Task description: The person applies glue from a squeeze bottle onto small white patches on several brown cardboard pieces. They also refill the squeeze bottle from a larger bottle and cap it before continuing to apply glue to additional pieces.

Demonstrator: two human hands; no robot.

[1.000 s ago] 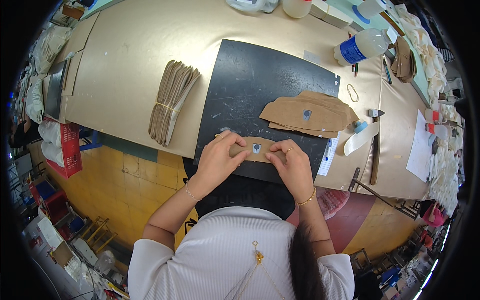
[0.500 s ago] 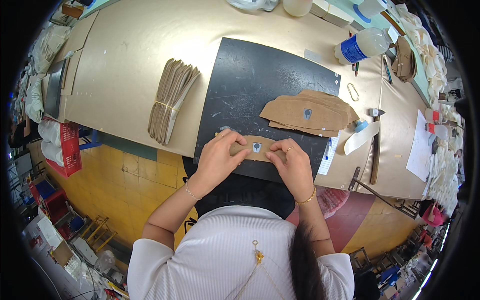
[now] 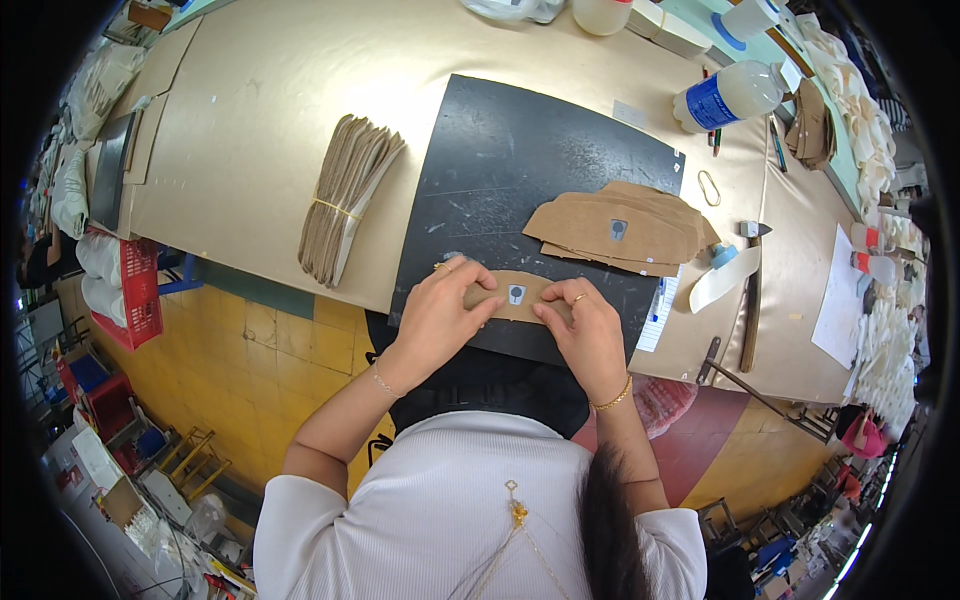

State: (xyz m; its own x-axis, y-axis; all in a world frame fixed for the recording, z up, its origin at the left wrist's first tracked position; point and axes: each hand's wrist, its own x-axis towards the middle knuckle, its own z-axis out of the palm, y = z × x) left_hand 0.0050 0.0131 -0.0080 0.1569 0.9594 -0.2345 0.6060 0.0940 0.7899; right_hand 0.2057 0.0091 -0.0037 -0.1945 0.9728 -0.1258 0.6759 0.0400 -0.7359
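both hands, left and right, pinch a tan paper piece on the black mat

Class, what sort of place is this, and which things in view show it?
Probably a craft or factory workbench: a banded stack of brown cut pieces, a black work mat, a glue-type bottle, and hands pressing a brown piece.

A craft workshop, probably for leather or card goods: a long workbench with a black cutting mat, a banded bundle of tan cut pieces, another loose pile, 1 glue bottle, tools and red crates.
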